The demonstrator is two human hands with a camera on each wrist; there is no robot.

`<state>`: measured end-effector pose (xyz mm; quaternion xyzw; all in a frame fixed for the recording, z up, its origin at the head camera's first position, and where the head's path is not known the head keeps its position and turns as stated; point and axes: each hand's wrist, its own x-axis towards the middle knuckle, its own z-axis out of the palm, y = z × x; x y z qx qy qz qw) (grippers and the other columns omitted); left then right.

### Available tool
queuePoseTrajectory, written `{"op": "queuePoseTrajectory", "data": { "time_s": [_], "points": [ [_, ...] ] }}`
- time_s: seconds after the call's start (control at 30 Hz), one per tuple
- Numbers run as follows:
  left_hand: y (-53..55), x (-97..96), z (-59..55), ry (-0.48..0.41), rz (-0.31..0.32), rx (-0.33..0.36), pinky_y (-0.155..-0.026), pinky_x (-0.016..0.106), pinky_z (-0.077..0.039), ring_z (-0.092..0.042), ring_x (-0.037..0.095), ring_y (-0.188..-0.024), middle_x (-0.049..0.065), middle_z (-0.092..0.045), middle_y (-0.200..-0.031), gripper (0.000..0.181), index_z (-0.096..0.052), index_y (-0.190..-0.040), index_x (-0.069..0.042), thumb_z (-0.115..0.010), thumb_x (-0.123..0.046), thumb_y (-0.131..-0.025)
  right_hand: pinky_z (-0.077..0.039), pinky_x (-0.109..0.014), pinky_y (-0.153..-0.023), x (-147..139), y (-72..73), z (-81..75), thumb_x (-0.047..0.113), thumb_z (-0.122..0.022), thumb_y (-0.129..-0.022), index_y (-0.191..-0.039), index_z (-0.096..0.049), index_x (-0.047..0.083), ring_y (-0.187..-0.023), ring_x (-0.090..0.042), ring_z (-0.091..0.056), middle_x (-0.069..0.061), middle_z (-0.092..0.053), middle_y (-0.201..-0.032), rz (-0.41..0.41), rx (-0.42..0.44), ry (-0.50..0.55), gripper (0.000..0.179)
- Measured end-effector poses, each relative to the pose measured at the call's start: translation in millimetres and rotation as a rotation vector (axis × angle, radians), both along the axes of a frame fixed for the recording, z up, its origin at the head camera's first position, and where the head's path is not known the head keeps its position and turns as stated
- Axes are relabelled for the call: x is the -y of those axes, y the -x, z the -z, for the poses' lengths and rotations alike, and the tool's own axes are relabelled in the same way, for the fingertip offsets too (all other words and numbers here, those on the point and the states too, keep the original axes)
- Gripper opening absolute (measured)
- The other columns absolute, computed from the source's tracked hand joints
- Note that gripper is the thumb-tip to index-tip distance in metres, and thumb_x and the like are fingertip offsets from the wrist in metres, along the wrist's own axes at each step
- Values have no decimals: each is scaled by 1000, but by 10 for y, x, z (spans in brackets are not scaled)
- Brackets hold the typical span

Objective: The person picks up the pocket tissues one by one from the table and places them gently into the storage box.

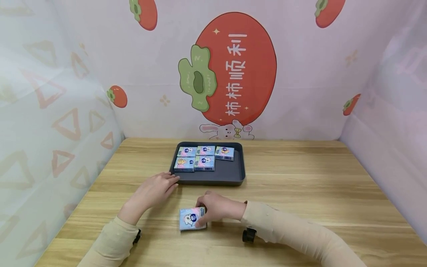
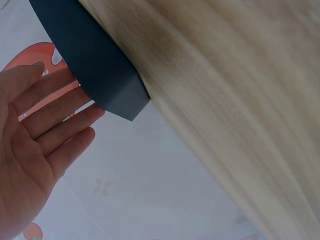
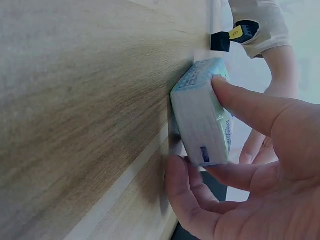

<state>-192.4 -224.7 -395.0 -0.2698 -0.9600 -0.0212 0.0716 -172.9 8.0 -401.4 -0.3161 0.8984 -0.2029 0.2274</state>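
My right hand [image 1: 217, 207] grips a pale blue pack of tissues [image 1: 191, 219] with a cartoon print, low over the table in front of the tray. In the right wrist view the thumb lies on the pack's printed face and other fingers are at its end and underside. My left hand [image 1: 156, 189] touches the near left corner of a dark grey tray [image 1: 213, 182]. Its fingers are nearly straight, with the fingertips at the tray's side in the left wrist view. Inside the tray, several similar tissue packs [image 1: 205, 163] lie flat in two rows, toward the left and back.
The wooden table [image 1: 293, 178] runs back to a printed cloth wall [image 1: 300, 92], and cloth also hangs along both sides. Bare tray floor [image 1: 228, 172] shows at the front and right of the packs. Small black devices [image 1: 249, 234] sit at both wrists.
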Motion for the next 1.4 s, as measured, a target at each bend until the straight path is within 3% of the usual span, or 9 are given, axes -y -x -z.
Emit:
{"op": "queuePoseTrajectory", "data": {
  "time_s": [0.57, 0.97, 1.4],
  "points": [
    [0, -3, 6, 1, 3, 0, -93, 48, -51, -62, 33, -110, 16, -67, -115, 30, -68, -117, -6, -59, -23, -94, -48, -17, -69, -132, 52, -2, 22, -73, -83, -108, -70, 10, -76, -1, -55, 8, -67, -89, 64, 131, 150, 28],
    [13, -2, 15, 3, 10, -6, -92, 48, -52, -63, 33, -109, 16, -68, -114, 30, -68, -116, -6, -59, -24, -94, -49, -20, -66, -246, 122, 49, 25, -80, -77, -99, -72, 14, -76, -4, -57, 8, -66, -83, 151, 133, 294, 26],
    [5, 5, 21, 5, 9, -9, -92, 48, -52, -63, 33, -109, 16, -68, -114, 30, -68, -116, -6, -59, -23, -94, -48, -24, -68, -361, 198, 9, 27, -81, -74, -91, -70, 16, -79, -8, -58, 7, -65, -84, 218, 104, 348, 23]
  ]
}}
